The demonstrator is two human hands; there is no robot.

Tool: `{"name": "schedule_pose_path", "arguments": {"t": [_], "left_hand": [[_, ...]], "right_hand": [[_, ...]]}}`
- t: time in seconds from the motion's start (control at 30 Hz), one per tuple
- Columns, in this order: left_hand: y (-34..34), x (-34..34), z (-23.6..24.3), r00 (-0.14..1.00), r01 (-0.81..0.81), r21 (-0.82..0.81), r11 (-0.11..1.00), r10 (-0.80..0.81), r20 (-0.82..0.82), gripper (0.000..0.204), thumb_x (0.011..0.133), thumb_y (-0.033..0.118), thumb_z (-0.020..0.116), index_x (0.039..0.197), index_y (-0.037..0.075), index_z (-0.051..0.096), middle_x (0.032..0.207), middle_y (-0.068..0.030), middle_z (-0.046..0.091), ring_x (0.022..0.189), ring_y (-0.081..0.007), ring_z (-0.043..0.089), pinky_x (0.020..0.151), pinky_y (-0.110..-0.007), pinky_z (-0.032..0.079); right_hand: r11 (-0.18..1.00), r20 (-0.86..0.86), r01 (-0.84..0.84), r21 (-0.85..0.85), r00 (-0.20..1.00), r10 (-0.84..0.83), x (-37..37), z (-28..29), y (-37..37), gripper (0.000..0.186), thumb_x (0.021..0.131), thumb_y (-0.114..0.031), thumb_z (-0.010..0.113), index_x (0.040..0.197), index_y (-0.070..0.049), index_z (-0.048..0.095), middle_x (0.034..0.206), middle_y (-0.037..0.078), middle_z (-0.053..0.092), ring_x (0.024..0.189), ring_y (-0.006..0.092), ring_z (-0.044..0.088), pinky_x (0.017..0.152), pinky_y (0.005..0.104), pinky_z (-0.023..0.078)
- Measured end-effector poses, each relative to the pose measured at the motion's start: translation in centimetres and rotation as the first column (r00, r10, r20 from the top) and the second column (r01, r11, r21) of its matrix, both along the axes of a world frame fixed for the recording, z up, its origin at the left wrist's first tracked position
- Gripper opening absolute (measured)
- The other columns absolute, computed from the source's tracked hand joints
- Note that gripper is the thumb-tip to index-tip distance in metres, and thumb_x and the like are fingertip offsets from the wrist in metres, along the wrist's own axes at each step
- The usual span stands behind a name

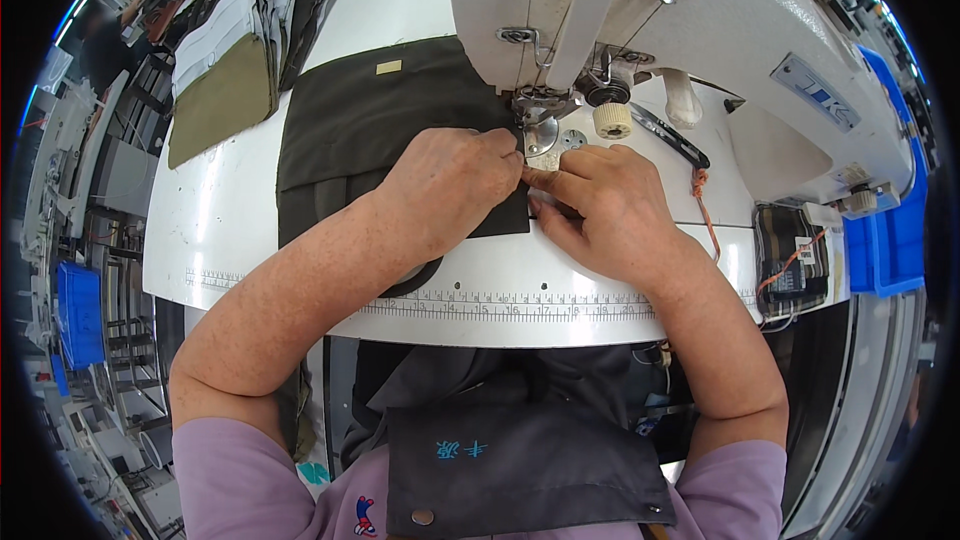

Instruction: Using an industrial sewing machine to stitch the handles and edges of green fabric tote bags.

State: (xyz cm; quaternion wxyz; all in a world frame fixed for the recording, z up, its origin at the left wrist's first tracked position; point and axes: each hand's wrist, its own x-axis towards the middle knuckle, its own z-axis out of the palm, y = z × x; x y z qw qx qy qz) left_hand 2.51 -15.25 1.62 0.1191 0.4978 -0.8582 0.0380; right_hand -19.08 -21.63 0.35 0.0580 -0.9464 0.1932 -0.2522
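Observation:
A dark olive fabric panel (345, 130) lies flat on the white table, its right edge beside the presser foot (540, 130) of a sewing machine (800, 35). A small gold-coloured label (389, 67) sits near the panel's top, and a dark strap loop hangs out below my left wrist. My left hand (455, 180) rests on the panel with its fingers closed on the edge just in front of the foot. Close against it, my right hand (605, 200) pinches the same edge with thumb and forefinger. Both sets of fingertips partly hide the fabric there.
Right of the needle area lies a utility knife (670, 135) tied with orange cord. A striped dark pouch (790, 260) sits at the table's right end, next to a blue bin (885, 225). Stacked fabric pieces (225, 90) lie far left. A ruler scale (500, 307) runs along the front edge.

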Motion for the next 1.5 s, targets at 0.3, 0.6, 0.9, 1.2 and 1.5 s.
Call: {"name": "schedule_pose_path", "arguments": {"t": [0.3,0.6,0.9,1.2,1.5], "left_hand": [[2.9,-1.3,-1.0,0.975,-0.127,-0.037,0.991,0.118,-0.187,0.049,0.084,0.025,0.076,0.124,-0.004,0.070,0.129,-0.0178,0.067,0.128,-0.0328,0.063,0.114,-0.054,0.046],[2.6,-0.5,-1.8,0.962,-0.126,-0.003,0.992,0.121,-0.243,0.047,0.087,0.025,0.077,0.123,-0.005,0.070,0.133,-0.0175,0.066,0.130,-0.0323,0.062,0.114,-0.054,0.045],[-0.1,0.5,-1.9,0.965,-0.110,-0.057,0.992,0.093,-0.244,0.043,0.087,0.021,0.074,0.121,-0.005,0.071,0.127,-0.0189,0.069,0.127,-0.0318,0.063,0.115,-0.052,0.046],[-2.6,1.9,-1.3,0.961,-0.111,-0.027,0.994,0.100,-0.258,0.032,0.086,0.014,0.071,0.111,-0.006,0.075,0.115,-0.0169,0.073,0.109,-0.0309,0.068,0.092,-0.039,0.059],[-1.6,1.9,-1.6,0.963,-0.136,-0.061,0.989,0.117,-0.244,0.037,0.087,0.016,0.071,0.117,-0.005,0.073,0.126,-0.0197,0.071,0.123,-0.0336,0.065,0.112,-0.047,0.048]], "right_hand": [[0.998,-0.001,0.030,0.061,1.000,-0.030,-0.4,0.2,-0.4,0.019,0.084,-0.019,0.074,0.099,-0.009,0.077,0.078,0.005,0.063,0.070,0.0269,0.064,0.065,0.0422,0.050],[0.999,0.008,0.026,-0.046,1.000,-0.026,0.6,-0.3,-0.4,0.021,0.086,-0.015,0.072,0.105,-0.008,0.074,0.081,0.005,0.062,0.070,0.0261,0.065,0.064,0.0411,0.051],[0.988,-0.113,0.143,-0.053,0.983,-0.148,0.7,-0.1,-0.5,0.030,0.091,-0.023,0.070,0.117,-0.008,0.073,0.079,0.008,0.068,0.074,0.0280,0.068,0.066,0.0427,0.052],[0.989,-0.086,0.150,-0.016,0.985,-0.151,0.5,-0.2,-0.8,0.033,0.092,-0.026,0.070,0.120,-0.008,0.073,0.079,0.010,0.068,0.072,0.0294,0.068,0.067,0.0438,0.053],[0.989,-0.049,0.137,0.062,0.990,-0.134,0.3,-0.5,-1.1,0.027,0.094,-0.024,0.069,0.115,-0.010,0.075,0.081,0.010,0.069,0.074,0.0301,0.069,0.067,0.0445,0.054]]}}
